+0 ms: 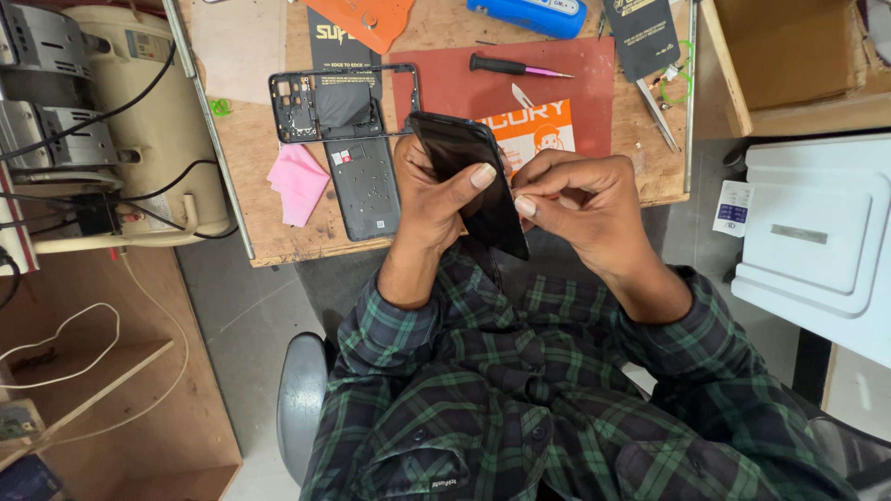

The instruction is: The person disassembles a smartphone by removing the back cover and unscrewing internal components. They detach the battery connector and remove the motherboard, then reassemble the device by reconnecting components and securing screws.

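— Where's the phone screen (473, 181)?

— Above the lap, near the surface (260, 148) edge, tilted. The left hand (432, 199) wraps its back, thumb pressed on the glass.

— And the other grip?

— The right hand (580, 199) pinches the screen's right edge, fingertips together.

— On the surface?

— A phone frame (339, 102), a grey back cover (364, 190), a pink cloth (299, 183) left of it, a screwdriver (515, 67) farther off.

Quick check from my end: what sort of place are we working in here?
Likely a phone repair bench: the left hand holds a dark phone screen, an opened phone frame lies on the wooden table, with a precision screwdriver nearby.
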